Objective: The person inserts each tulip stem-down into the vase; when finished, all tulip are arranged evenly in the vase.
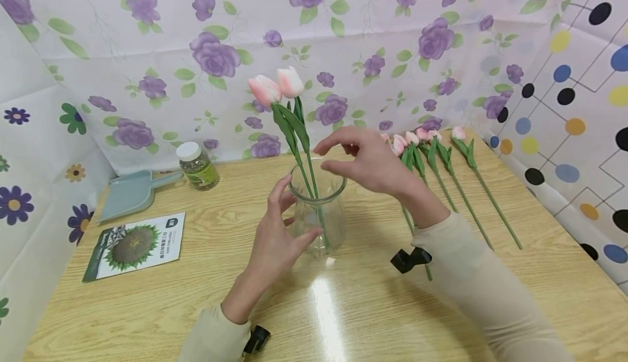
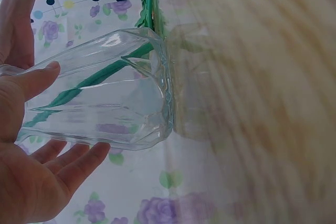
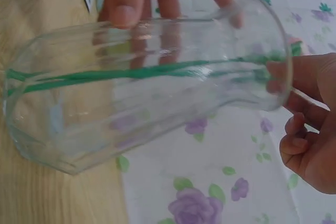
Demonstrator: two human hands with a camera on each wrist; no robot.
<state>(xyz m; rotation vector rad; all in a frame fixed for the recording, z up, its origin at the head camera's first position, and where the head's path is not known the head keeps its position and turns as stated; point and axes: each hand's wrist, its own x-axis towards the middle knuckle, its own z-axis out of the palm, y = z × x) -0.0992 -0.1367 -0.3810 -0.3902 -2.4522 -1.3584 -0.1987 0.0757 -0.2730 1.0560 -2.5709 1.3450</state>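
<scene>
A clear glass vase stands upright on the wooden table. Two pink-and-white artificial tulips lean out of it toward the left, their green stems reaching down inside the glass. My left hand holds the vase from its left side; in the left wrist view, the thumb lies on one side of the glass and the fingers on the other. Just over the rim, my right hand has thumb and index finger parted, close to the stems, with nothing seen between them.
Several more tulips lie on the table to the right, partly behind the right arm. On the left are a grey-blue dustpan, a white-capped jar and a seed packet. Patterned cloth hangs behind.
</scene>
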